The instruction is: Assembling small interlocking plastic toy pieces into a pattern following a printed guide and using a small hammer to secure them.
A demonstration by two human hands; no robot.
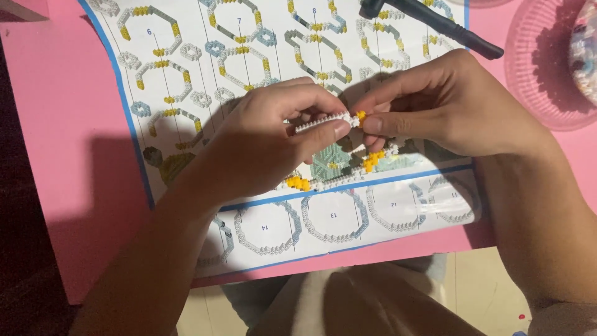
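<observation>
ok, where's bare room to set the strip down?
Bare pink mat left of the instruction sheet, and a narrow pink band below its bottom edge. Crowded: centre, where left hand and right hand hold the white strip; black tool and pink bowl fill the top right.

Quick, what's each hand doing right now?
Left hand: closed on the white brick strip.
Right hand: pinching the strip's yellow end.

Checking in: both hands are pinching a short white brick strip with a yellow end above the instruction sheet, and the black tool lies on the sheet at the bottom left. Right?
Not quite. The head view shows the black tool at the top right of the instruction sheet, not the bottom left. The rest holds: the left hand and right hand pinch the white brick strip with its yellow end above the sheet.
</observation>
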